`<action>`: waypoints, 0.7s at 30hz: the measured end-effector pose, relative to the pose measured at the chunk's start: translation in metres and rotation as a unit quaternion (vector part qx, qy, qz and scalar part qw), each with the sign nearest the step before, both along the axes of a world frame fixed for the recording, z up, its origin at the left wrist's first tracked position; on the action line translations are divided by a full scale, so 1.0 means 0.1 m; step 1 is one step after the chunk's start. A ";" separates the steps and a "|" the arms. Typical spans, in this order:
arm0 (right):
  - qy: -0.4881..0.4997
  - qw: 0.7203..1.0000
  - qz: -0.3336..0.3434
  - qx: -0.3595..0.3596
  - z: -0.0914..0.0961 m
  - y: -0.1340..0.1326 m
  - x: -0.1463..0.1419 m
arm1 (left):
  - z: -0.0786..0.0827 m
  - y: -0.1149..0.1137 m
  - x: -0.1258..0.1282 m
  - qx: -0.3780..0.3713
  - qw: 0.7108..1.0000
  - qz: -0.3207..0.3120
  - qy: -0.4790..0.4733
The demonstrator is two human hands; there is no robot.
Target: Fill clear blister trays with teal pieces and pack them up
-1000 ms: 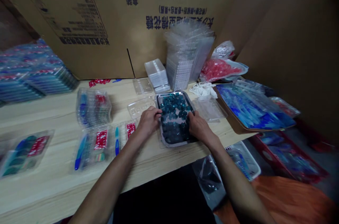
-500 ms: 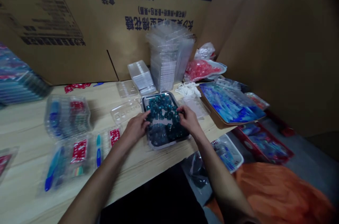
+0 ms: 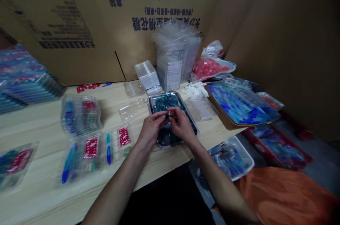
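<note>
Left hand and right hand together at the fingertips, pinching a small dark-teal piece above a metal tray. The tray holds a heap of teal pieces and sits on a pale wood-grain tabletop, beside an empty clear blister insert. Left on the tabletop: clear blister packs with blue and red contents. Behind: a stack of clear trays. Right: a brown tray of blue-filled packs, overhanging the tabletop edge. Large printed cardboard sheets wall off the back and right. Lower right, off the tabletop: a white basket and orange cloth.
</note>
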State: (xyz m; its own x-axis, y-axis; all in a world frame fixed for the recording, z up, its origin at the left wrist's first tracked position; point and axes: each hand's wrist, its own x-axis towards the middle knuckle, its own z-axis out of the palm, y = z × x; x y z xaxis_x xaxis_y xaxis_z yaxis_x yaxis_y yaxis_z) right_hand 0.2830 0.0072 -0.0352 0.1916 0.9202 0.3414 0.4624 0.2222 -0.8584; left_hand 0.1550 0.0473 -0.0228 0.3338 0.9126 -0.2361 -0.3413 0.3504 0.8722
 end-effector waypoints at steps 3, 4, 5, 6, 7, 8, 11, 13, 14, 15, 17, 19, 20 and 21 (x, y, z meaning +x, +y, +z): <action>-0.057 0.998 -0.008 -0.023 0.01 0.00 0.00 | 0.00 0.01 -0.04 0.019 1.000 0.019 0.017; -0.080 0.996 -0.012 -0.028 0.02 0.00 0.00 | 0.01 0.02 -0.05 0.035 0.998 0.027 0.033; -0.100 0.995 -0.015 -0.028 0.03 -0.01 -0.01 | 0.01 0.02 -0.05 0.053 0.997 0.031 0.051; -0.115 0.993 -0.017 -0.023 0.04 -0.02 -0.02 | 0.02 0.03 -0.06 0.067 0.995 0.030 0.068; -0.124 0.992 -0.017 -0.017 0.05 -0.02 -0.02 | 0.03 0.03 -0.06 0.072 0.994 0.026 0.082; -0.128 0.992 -0.015 -0.013 0.05 -0.03 -0.03 | 0.04 0.04 -0.06 0.069 0.993 0.019 0.092; -0.111 0.994 0.004 -0.023 0.07 -0.03 -0.03 | 0.06 0.04 -0.05 0.040 0.994 0.013 0.098; -0.088 0.995 0.034 -0.024 0.10 -0.04 -0.04 | 0.04 0.05 -0.04 0.027 0.995 0.035 0.090; -0.073 0.996 0.055 -0.018 0.13 -0.06 -0.05 | 0.02 0.08 -0.04 0.023 0.995 0.054 0.082; -0.056 0.995 0.085 -0.013 0.18 -0.10 -0.06 | -0.01 0.11 -0.05 0.017 0.994 0.079 0.073; -0.019 0.986 0.165 -0.015 0.29 -0.21 -0.09 | -0.04 0.21 -0.11 0.004 0.989 0.135 0.061; -0.009 0.973 0.228 -0.030 0.40 -0.34 -0.11 | -0.03 0.34 -0.24 -0.009 0.983 0.173 0.057; -0.027 0.971 0.237 -0.034 0.44 -0.39 -0.12 | -0.01 0.40 -0.32 -0.017 0.984 0.169 0.056; -0.062 0.971 0.229 -0.034 0.46 -0.44 -0.13 | 0.02 0.44 -0.40 -0.028 0.987 0.148 0.055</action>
State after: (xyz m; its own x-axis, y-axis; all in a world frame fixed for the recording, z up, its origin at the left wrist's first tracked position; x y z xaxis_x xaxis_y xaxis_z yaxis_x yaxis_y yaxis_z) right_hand 0.2699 -0.0364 0.0105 -0.2822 0.9203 0.2708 0.4283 0.3734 -0.8229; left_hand 0.1146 0.0909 -0.0209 0.0230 0.9509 -0.3088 -0.3401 0.2979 0.8920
